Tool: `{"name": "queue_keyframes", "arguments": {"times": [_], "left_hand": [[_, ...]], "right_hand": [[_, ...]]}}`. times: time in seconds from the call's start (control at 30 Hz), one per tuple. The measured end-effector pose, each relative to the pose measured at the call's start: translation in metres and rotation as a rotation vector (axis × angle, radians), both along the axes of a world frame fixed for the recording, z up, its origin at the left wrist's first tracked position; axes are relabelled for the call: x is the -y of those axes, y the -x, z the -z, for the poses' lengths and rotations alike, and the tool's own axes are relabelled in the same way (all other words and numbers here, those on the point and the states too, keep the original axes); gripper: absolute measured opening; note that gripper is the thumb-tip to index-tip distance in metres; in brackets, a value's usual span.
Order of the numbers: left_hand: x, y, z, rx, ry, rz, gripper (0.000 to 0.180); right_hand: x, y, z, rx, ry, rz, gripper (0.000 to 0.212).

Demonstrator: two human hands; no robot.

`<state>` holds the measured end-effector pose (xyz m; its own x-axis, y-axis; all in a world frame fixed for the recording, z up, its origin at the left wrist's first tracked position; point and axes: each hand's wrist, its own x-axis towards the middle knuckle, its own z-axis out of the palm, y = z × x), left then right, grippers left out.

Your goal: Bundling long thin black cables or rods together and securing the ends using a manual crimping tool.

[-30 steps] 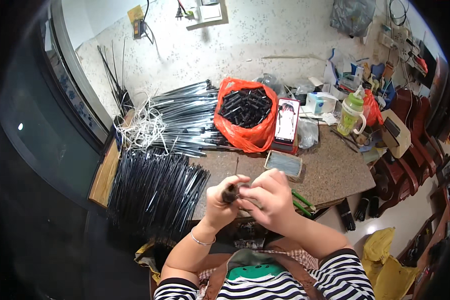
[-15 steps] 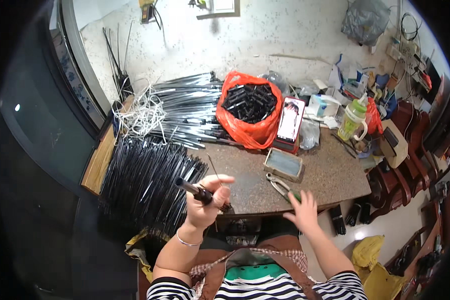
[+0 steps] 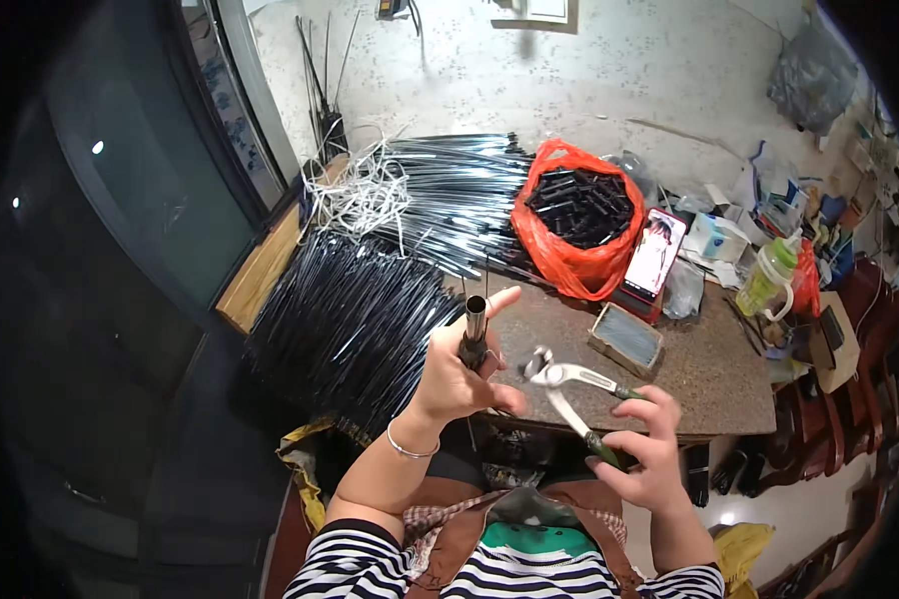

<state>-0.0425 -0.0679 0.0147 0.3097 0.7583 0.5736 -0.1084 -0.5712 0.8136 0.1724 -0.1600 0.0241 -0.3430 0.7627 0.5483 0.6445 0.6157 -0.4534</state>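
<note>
My left hand (image 3: 448, 381) is closed round a hollow, dark metal tube (image 3: 475, 321), its open end tilted up toward me. Thin wires stick out behind that hand, and its index finger and thumb point to the right. In my right hand (image 3: 651, 454) is a pair of pincers (image 3: 571, 375) with green grips, the handles spread and the jaws pointing left toward the tube. The pincers are lifted over the front edge of the brown worktop (image 3: 714, 397). A gap remains between their head and my left hand.
Black thin rods (image 3: 360, 319) are heaped at the left, silvery rods (image 3: 459, 190) and tangled white string (image 3: 355, 205) behind them. A red bag (image 3: 574, 268) holds short black tubes. Right of it stand a phone (image 3: 655, 255), a small box (image 3: 626, 339) and a green bottle (image 3: 769, 275).
My right hand has taken the pincers up from the worktop and brought them left with their handles spread. The tube in my left hand now points more upright. The whole view has shifted left.
</note>
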Motion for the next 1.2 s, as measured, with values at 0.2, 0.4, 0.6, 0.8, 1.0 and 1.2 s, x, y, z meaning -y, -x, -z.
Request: {"name": "queue_keyframes", "arguments": {"times": [0.2,0.4,0.6,0.8,1.0,1.2], "left_hand": [[0.012,-0.004,-0.011,-0.092,0.011,-0.181,0.087],[0.012,0.008,-0.013,0.081,0.176,0.241,0.089],[0.010,0.009,-0.010,-0.044,0.129,0.240,0.058],[0.017,0.020,-0.010,0.089,0.128,0.012,0.059],[0.014,0.014,-0.015,0.005,0.192,0.296,0.036],[0.015,0.023,-0.012,-0.034,0.013,0.077,0.054]], "right_hand": [[-0.008,0.001,-0.009,0.177,-0.315,0.018,0.021],[-0.004,0.008,0.026,-0.901,1.132,-0.633,0.019],[-0.010,0.035,0.030,-0.552,1.327,-0.498,0.038],[-0.012,0.027,0.008,0.018,0.109,-0.016,0.033],[-0.007,0.042,0.034,-0.569,1.497,-0.638,0.030],[-0.019,0.035,0.028,0.028,-0.196,0.095,0.039]]}}
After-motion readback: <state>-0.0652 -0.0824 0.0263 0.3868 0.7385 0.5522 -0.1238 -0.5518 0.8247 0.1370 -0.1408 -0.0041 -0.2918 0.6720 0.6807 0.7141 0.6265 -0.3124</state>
